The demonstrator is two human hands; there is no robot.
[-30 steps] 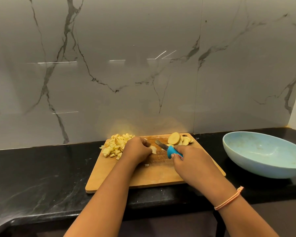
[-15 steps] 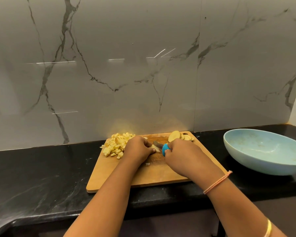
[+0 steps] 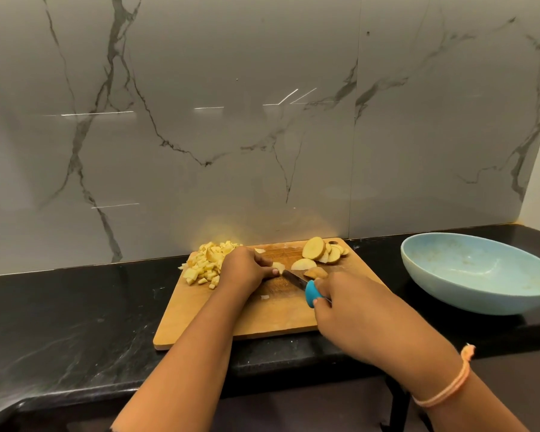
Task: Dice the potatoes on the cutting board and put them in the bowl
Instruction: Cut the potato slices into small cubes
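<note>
A wooden cutting board (image 3: 262, 319) lies on the black counter. On its far left corner sits a pile of diced potato (image 3: 205, 265). Round potato slices (image 3: 321, 254) lean in a stack at the far right corner. My left hand (image 3: 245, 268) presses a small potato piece (image 3: 278, 267) down at the board's middle. My right hand (image 3: 353, 310) grips a blue-handled knife (image 3: 304, 286), its blade pointing toward that piece. A light blue bowl (image 3: 477, 272) stands to the right of the board, with no potato in it.
The black stone counter (image 3: 75, 322) runs along a grey marble wall (image 3: 262, 120). Its front edge lies just below the board. A tiny potato scrap (image 3: 264, 297) rests mid-board. An orange thread bracelet circles my right wrist.
My right hand has drawn the knife back to the right, away from my left hand, uncovering more slices. The left hand stays on the piece.
</note>
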